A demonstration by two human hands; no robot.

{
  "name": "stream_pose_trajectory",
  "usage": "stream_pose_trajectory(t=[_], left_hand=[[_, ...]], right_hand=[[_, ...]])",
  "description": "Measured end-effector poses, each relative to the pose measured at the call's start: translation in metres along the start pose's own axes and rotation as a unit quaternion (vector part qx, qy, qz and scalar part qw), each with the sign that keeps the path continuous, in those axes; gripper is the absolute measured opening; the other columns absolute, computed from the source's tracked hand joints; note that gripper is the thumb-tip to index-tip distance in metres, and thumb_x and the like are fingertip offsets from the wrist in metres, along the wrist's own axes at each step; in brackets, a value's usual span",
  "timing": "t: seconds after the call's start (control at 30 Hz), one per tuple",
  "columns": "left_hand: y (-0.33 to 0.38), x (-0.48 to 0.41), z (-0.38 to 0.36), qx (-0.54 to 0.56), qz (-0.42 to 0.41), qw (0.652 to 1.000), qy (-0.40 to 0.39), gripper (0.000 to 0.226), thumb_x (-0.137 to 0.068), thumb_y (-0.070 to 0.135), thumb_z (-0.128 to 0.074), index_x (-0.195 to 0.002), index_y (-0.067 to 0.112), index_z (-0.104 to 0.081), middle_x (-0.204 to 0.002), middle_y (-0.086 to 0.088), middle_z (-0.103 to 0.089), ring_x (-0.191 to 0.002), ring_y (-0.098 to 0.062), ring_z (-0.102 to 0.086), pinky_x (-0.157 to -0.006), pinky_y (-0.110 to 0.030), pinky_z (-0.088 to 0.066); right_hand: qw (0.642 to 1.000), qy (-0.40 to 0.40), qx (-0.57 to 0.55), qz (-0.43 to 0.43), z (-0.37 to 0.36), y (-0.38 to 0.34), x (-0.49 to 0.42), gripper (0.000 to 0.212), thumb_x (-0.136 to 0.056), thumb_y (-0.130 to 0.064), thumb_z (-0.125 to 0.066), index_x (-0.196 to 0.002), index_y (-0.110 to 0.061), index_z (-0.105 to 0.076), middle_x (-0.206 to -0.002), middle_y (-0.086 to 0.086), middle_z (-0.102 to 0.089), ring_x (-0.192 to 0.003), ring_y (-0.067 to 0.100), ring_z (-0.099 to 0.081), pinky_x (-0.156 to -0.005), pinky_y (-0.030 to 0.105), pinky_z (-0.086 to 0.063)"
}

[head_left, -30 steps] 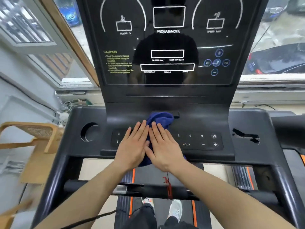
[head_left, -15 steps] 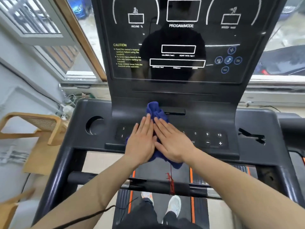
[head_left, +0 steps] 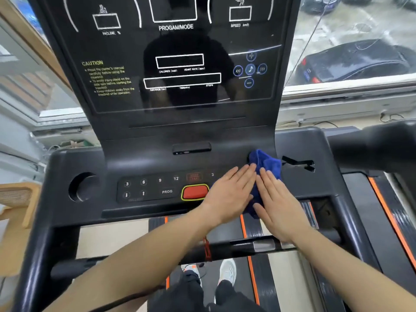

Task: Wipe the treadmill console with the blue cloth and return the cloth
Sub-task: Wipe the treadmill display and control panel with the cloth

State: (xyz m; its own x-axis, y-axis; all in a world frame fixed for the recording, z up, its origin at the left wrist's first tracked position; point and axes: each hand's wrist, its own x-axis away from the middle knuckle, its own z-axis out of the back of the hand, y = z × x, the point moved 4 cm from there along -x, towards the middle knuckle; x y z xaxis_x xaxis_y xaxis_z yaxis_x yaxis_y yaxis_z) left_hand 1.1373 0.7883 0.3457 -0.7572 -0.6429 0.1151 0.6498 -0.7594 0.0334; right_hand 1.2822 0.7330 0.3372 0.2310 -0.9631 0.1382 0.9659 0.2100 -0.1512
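The black treadmill console [head_left: 157,163] fills the view, with a dark display panel [head_left: 180,64] above a sloped button panel. A crumpled blue cloth [head_left: 269,164] lies on the right part of the button panel, by the console's right wing. My left hand [head_left: 229,192] and my right hand [head_left: 278,204] lie flat side by side on the cloth, fingers straight and together, pressing it down. Most of the cloth is hidden under my palms; a bunch shows past my fingertips and a bit hangs below the panel edge.
A red stop button [head_left: 195,192] sits just left of my left hand. A round cup holder [head_left: 83,188] is at the console's left, a slotted recess [head_left: 298,165] at its right. A black crossbar [head_left: 225,248] runs under my forearms. A wooden chair [head_left: 15,199] stands at the left.
Both hands have slid the cloth to the right across the button panel, from its middle to its right end. The red button and the left keys are now uncovered.
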Motion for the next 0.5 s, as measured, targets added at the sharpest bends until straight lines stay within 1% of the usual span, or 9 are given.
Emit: stream_pose_trajectory(t=[0.07, 0.13, 0.17, 0.23, 0.3, 0.37, 0.4, 0.43, 0.5], left_hand=[[-0.015, -0.011, 0.010, -0.028, 0.010, 0.999, 0.014, 0.061, -0.107, 0.037, -0.027, -0.157, 0.002, -0.024, -0.166, -0.015, -0.017, -0.154, -0.027, -0.016, -0.125, -0.042, -0.008], [-0.030, -0.018, 0.019, -0.044, 0.053, 0.997, 0.020, 0.060, -0.108, 0.036, -0.022, -0.158, 0.004, -0.017, -0.168, -0.012, -0.011, -0.155, -0.026, -0.007, -0.124, -0.041, 0.000], [-0.035, -0.018, 0.020, -0.054, 0.073, 0.996, 0.023, 0.059, -0.108, 0.034, -0.021, -0.159, 0.004, -0.013, -0.168, -0.012, -0.007, -0.156, -0.025, -0.003, -0.124, -0.041, 0.003], [-0.043, -0.007, 0.015, -0.065, 0.088, 0.994, 0.020, 0.059, -0.106, 0.029, -0.022, -0.159, 0.004, -0.011, -0.168, -0.012, -0.007, -0.156, -0.026, -0.003, -0.124, -0.041, 0.001], [-0.052, 0.019, 0.008, -0.049, 0.085, 0.995, 0.024, 0.057, -0.104, 0.025, -0.028, -0.157, 0.004, -0.024, -0.166, -0.014, -0.020, -0.154, -0.028, -0.016, -0.124, -0.042, -0.007], [-0.069, 0.055, 0.002, -0.036, 0.095, 0.994, 0.040, 0.055, -0.101, 0.026, -0.030, -0.151, 0.005, -0.042, -0.159, -0.014, -0.038, -0.148, -0.029, -0.034, -0.121, -0.044, -0.023], [-0.080, 0.074, -0.001, -0.032, 0.109, 0.993, 0.039, 0.055, -0.100, 0.028, -0.029, -0.148, 0.005, -0.047, -0.156, -0.014, -0.043, -0.145, -0.029, -0.040, -0.119, -0.045, -0.029], [-0.091, 0.093, -0.004, -0.028, 0.129, 0.991, 0.037, 0.056, -0.100, 0.030, -0.029, -0.147, 0.005, -0.048, -0.154, -0.014, -0.044, -0.143, -0.030, -0.043, -0.117, -0.046, -0.033], [-0.111, 0.123, -0.007, -0.008, 0.182, 0.982, 0.045, 0.056, -0.100, 0.032, -0.029, -0.146, 0.006, -0.049, -0.154, -0.013, -0.045, -0.142, -0.030, -0.044, -0.115, -0.047, -0.037]], right_hand=[[1.000, 0.005, 0.007, -0.003, 0.007, 0.009, -0.022, 0.072, -0.101, -0.054, -0.009, -0.154, -0.005, -0.011, -0.165, 0.014, -0.007, -0.154, 0.025, -0.008, -0.123, 0.042, -0.014], [0.999, 0.005, -0.007, -0.039, 0.011, 0.011, -0.053, 0.080, -0.097, -0.060, 0.006, -0.155, -0.006, -0.009, -0.165, 0.014, -0.004, -0.154, 0.025, -0.002, -0.125, 0.042, -0.012], [0.999, 0.007, -0.009, -0.051, 0.010, 0.007, -0.065, 0.084, -0.096, -0.062, 0.009, -0.156, -0.005, -0.010, -0.166, 0.014, -0.004, -0.154, 0.026, -0.001, -0.125, 0.043, -0.011], [0.999, 0.009, -0.001, -0.051, 0.007, -0.012, -0.079, 0.088, -0.095, -0.061, 0.012, -0.157, -0.004, -0.011, -0.166, 0.016, -0.003, -0.154, 0.028, 0.002, -0.125, 0.045, -0.010], [1.000, -0.001, -0.004, -0.023, 0.005, -0.039, -0.077, 0.090, -0.095, -0.061, 0.014, -0.157, -0.003, -0.014, -0.165, 0.017, -0.005, -0.154, 0.029, 0.000, -0.125, 0.046, -0.012], [1.000, 0.006, -0.022, 0.016, 0.004, -0.074, -0.074, 0.088, -0.096, -0.062, 0.007, -0.156, -0.003, -0.018, -0.165, 0.015, -0.008, -0.154, 0.028, -0.004, -0.125, 0.043, -0.010], [0.999, 0.002, -0.036, 0.036, 0.003, -0.093, -0.076, 0.087, -0.096, -0.063, 0.004, -0.156, -0.005, -0.017, -0.165, 0.014, -0.008, -0.154, 0.026, -0.004, -0.125, 0.041, -0.007], [0.997, -0.001, -0.048, 0.058, 0.003, -0.113, -0.082, 0.086, -0.096, -0.063, 0.003, -0.157, -0.006, -0.015, -0.165, 0.013, -0.007, -0.154, 0.025, -0.002, -0.125, 0.040, -0.004], [0.994, -0.002, -0.059, 0.094, 0.000, -0.150, -0.094, 0.083, -0.098, -0.063, -0.004, -0.158, -0.007, -0.014, -0.166, 0.012, -0.006, -0.154, 0.023, 0.002, -0.125, 0.040, -0.002]])
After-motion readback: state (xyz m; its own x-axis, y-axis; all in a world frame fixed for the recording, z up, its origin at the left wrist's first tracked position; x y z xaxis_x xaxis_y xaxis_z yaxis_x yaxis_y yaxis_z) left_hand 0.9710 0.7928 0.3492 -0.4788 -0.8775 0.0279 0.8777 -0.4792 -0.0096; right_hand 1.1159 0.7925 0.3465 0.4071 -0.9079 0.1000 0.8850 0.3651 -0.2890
